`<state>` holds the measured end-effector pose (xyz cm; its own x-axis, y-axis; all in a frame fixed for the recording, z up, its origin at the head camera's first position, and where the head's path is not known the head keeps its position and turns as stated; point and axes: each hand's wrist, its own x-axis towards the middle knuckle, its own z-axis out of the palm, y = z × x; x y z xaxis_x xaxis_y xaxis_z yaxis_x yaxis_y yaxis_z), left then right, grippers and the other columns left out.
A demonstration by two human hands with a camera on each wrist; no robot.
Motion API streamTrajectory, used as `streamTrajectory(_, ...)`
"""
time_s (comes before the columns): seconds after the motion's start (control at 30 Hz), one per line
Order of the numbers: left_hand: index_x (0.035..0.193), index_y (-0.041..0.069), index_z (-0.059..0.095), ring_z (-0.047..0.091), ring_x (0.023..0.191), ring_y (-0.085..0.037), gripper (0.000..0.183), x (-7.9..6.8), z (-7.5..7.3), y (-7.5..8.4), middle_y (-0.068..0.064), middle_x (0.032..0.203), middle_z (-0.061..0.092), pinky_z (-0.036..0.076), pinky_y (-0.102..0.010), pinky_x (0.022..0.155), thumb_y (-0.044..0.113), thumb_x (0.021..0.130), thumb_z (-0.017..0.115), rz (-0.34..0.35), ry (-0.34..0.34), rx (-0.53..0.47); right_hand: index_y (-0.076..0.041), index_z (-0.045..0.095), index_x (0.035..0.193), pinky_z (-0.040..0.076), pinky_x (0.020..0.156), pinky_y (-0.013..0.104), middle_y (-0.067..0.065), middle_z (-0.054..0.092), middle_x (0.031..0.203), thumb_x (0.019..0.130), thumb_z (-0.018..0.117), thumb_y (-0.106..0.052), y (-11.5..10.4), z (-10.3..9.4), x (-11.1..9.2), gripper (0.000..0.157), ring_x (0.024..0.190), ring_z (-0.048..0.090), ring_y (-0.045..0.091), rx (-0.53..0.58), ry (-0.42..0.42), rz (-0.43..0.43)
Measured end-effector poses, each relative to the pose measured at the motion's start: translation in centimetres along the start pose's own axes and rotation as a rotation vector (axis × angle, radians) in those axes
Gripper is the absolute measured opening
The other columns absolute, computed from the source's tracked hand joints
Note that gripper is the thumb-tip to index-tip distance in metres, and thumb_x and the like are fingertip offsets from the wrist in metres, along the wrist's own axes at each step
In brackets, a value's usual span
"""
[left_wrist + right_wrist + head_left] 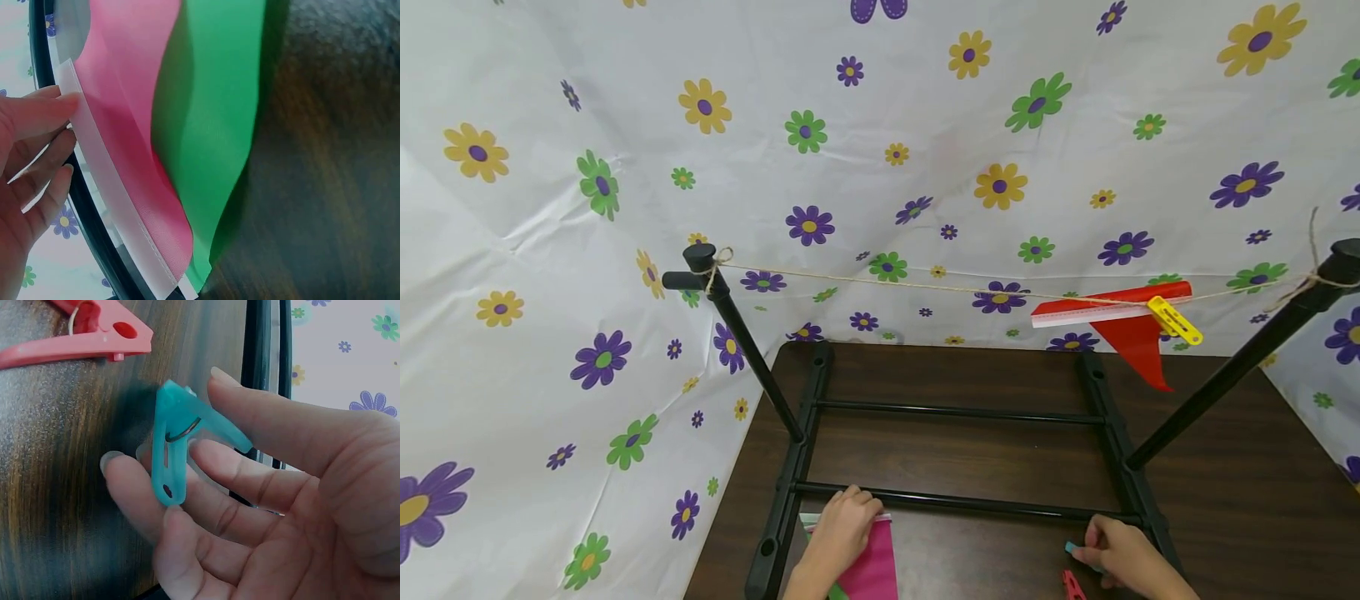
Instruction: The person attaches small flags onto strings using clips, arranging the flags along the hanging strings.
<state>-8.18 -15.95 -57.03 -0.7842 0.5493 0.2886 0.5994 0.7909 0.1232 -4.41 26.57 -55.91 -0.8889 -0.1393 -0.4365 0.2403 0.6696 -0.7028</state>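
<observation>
My left hand (844,533) pinches the white-hemmed top edge of a pink pennant (125,119), low at the front left of the black frame. A green pennant (215,106) lies against the pink one, partly behind it. In my right hand (1123,560) is a teal clothespin (169,456), gripped between thumb and fingers above the table. Near that hand a red clothespin (103,342) lies on the tabletop. Higher up, a red pennant (1138,342) hangs folded over the twine (880,282), clipped by a yellow clothespin (1175,321).
The twine is tied between the left post (748,350) and right post (1240,358) of a black frame. Its crossbars (962,501) stand low over the dark brown table (955,450). A white flowered cloth (910,108) covers the back and left.
</observation>
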Motion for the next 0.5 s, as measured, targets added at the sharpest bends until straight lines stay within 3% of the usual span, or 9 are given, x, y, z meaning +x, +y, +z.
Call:
streamTrajectory(0.3,0.089,0.012,0.078,0.065,0.082,-0.012,0.015,-0.05,0.04,0.07,0.003,0.087,0.071,0.055,-0.026,0.071,0.001,0.082,0.083,-0.006,-0.008,-0.013,-0.004,0.058,0.087,0.048,0.058,0.03,0.0,0.058,0.074,0.098,0.07,-0.017,0.31,-0.44,-0.15,0.02,0.068,0.057,0.02,0.016,-0.074,-0.093)
streamTrajectory(0.5,0.09,0.013,0.078,0.064,0.083,-0.012,0.015,-0.06,-0.09,0.08,0.003,0.088,0.07,0.055,-0.027,0.072,0.002,0.082,0.083,-0.004,-0.012,-0.02,0.0,0.062,0.09,0.049,0.058,0.03,0.001,0.061,0.074,0.094,0.065,-0.006,0.57,-0.75,0.01,0.007,0.069,0.057,0.021,0.047,-0.112,-0.099)
